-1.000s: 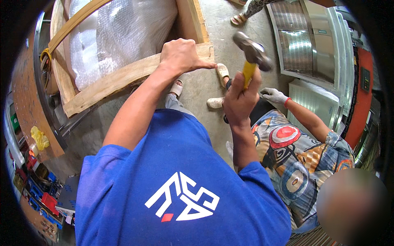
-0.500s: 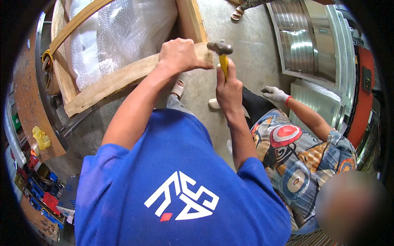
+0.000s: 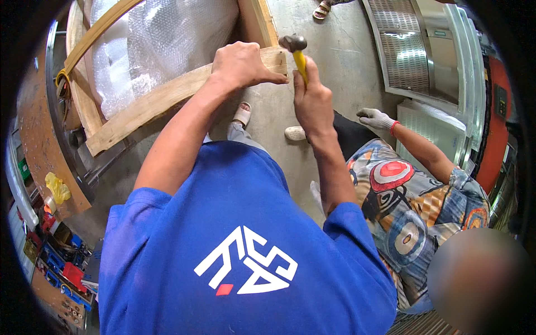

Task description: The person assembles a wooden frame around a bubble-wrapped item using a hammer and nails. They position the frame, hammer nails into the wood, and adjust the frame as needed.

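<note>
My left hand [image 3: 241, 66] rests on the right end of a wooden crate slat [image 3: 162, 103], fingers pinched at its corner; what they pinch is too small to see. My right hand [image 3: 314, 101] grips the yellow handle of a hammer [image 3: 296, 51], whose dark head sits against the end of the slat beside the upright wooden post [image 3: 258, 21]. The crate frame encloses something wrapped in bubble wrap [image 3: 159, 42]. My blue shirt fills the lower part of the view.
A second person in a patterned shirt [image 3: 416, 206] crouches at the right, with a gloved hand [image 3: 375, 118] on the concrete floor [image 3: 346, 72]. Stainless steel cabinets [image 3: 430, 56] stand at the upper right. A rusty metal table [image 3: 39, 139] and tool bins [image 3: 61, 268] are at the left.
My right hand swung the hammer from raised at the right down and left to the end of the slat. My left hand stayed on the slat.
</note>
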`<state>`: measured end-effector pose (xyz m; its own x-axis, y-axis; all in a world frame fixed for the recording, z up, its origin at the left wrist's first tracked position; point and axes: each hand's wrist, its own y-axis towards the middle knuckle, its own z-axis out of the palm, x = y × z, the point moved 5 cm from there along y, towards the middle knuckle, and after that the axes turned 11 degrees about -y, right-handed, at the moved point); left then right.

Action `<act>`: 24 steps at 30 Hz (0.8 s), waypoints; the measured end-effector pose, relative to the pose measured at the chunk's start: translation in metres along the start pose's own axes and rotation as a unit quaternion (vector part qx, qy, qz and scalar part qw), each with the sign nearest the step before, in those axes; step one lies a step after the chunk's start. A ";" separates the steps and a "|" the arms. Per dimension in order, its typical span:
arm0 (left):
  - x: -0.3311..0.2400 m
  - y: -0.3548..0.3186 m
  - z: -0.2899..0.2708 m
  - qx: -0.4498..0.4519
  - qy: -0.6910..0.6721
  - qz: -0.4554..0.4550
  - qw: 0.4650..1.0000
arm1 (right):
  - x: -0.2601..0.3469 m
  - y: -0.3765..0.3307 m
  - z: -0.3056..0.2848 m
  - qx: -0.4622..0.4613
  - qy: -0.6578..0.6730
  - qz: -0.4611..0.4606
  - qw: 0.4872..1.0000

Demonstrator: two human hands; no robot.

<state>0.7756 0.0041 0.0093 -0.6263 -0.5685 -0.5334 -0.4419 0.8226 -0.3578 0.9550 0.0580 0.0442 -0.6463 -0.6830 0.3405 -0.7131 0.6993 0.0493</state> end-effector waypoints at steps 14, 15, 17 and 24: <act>0.002 -0.005 -0.002 -0.013 -0.003 0.005 1.000 | 0.023 0.009 -0.064 -0.087 0.078 0.027 0.993; 0.004 -0.005 -0.002 -0.024 -0.012 0.011 1.000 | 0.027 0.003 -0.081 -0.156 0.119 0.028 0.980; 0.002 -0.004 -0.003 -0.015 -0.012 0.019 1.000 | 0.015 -0.012 -0.060 -0.133 0.089 0.035 0.987; 0.007 -0.009 -0.003 -0.021 -0.022 0.023 0.999 | 0.047 0.019 -0.080 -0.059 0.083 0.030 0.994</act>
<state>0.7732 -0.0074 0.0110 -0.6182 -0.5275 -0.5827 -0.4399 0.8466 -0.2997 0.9328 0.0562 0.1361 -0.6253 -0.6020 0.4966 -0.6315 0.7642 0.1312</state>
